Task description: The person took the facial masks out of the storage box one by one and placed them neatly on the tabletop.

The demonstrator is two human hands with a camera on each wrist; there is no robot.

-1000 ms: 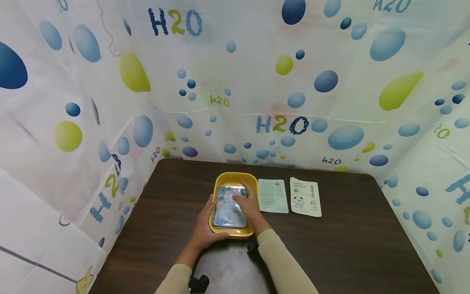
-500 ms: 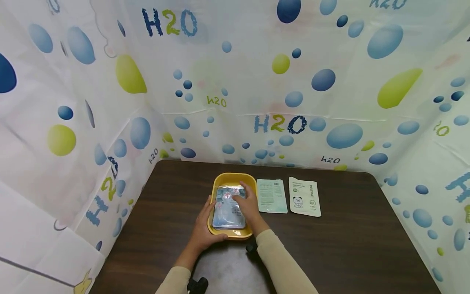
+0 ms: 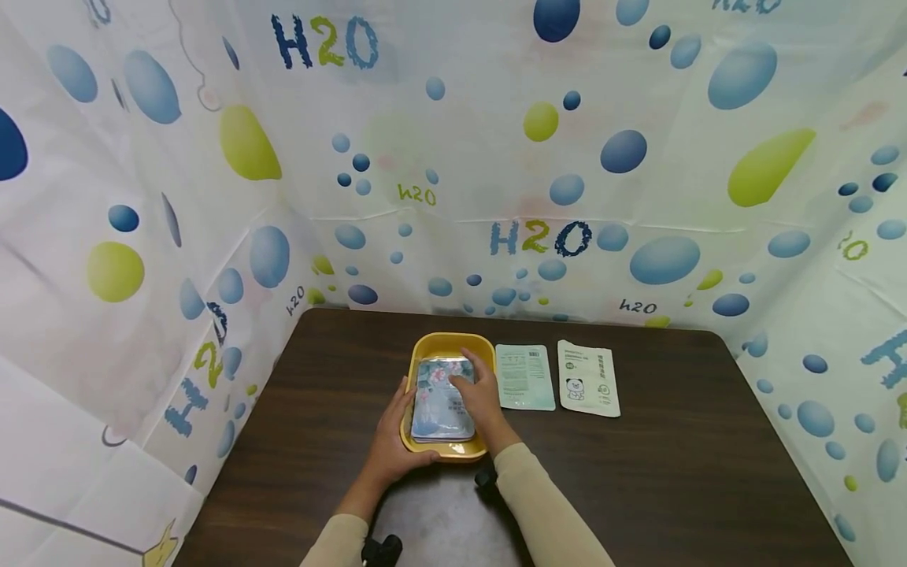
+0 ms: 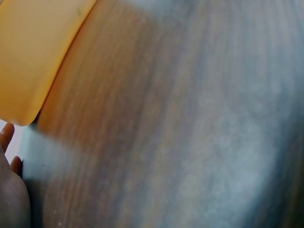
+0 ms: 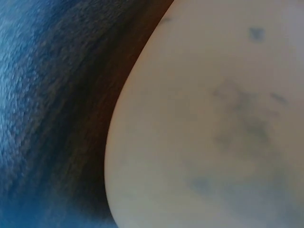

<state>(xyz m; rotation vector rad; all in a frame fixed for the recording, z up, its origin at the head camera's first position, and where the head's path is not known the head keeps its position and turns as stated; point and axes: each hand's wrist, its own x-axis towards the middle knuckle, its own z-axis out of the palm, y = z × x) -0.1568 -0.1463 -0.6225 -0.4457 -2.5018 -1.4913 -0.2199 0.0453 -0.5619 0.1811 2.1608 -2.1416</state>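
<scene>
A yellow tray (image 3: 445,344) sits on the dark wooden table. Inside it lies a stack of flat pouches, topped by a shiny blue sheet mask packet (image 3: 438,409) with pink flowers. My left hand (image 3: 392,437) holds the tray's near left corner, fingers along the left wall and thumb along the front rim. My right hand (image 3: 482,398) reaches over the right rim, its thumb resting on the top packet and its index finger stretched toward the packet's far right corner. In the left wrist view, fingertips (image 4: 7,135) show below the tray's wall (image 4: 38,52).
Right of the tray lie a pale green packet (image 3: 526,378) with printed text and a white packet (image 3: 589,380) with a bear drawing. A white curtain (image 3: 453,142) with blue and green spots encloses the table (image 3: 680,465). The right wrist view is blurred.
The view has shifted slightly. Both hands, the tray and the packets keep their places relative to one another.
</scene>
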